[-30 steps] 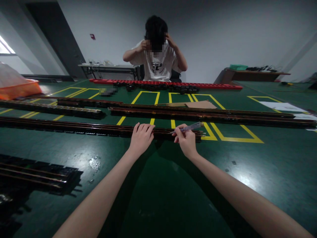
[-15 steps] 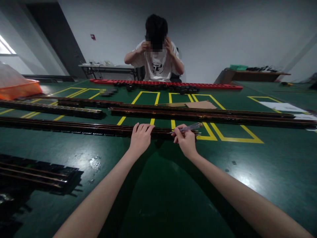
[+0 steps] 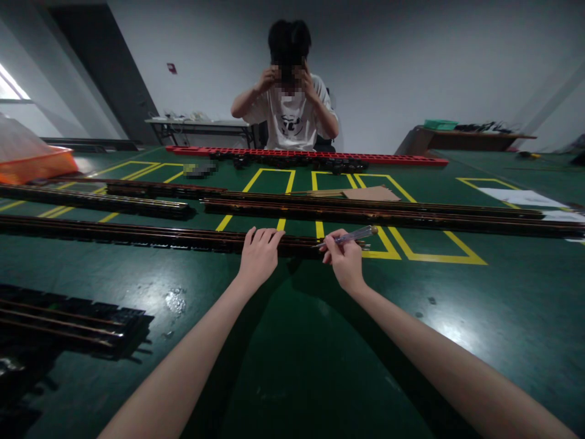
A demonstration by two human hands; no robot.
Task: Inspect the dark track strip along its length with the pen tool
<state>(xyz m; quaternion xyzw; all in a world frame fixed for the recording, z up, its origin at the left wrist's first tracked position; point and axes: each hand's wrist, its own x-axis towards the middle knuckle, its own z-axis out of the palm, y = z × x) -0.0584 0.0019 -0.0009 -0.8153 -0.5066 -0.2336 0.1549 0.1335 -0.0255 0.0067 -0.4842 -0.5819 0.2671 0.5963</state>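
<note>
A long black strip (image 3: 137, 235) with copper-coloured rods along it lies across the green table (image 3: 301, 353). Over its right part rests my left hand (image 3: 259, 253), palm down, its fingers laid on the strip; their tips reach the far edge. Close to the strip's right end, my right hand (image 3: 345, 262) is closed round a screwdriver (image 3: 354, 236) with a clear handle. The thin tip of the tool points left, down at the strip. Exactly what the tip touches is too small to tell.
Beyond lie more black strips (image 3: 411, 214), a piece of cardboard (image 3: 371, 194) and a long red rack (image 3: 388, 160). A person (image 3: 290, 116) sits opposite, hands raised to the head. Another black strip (image 3: 68, 320) is at the near left, an orange basket (image 3: 41, 164) at the far left.
My right hand and the screwdriver have shifted very slightly to the right. My left hand stays in place. The person opposite has raised the head a little.
</note>
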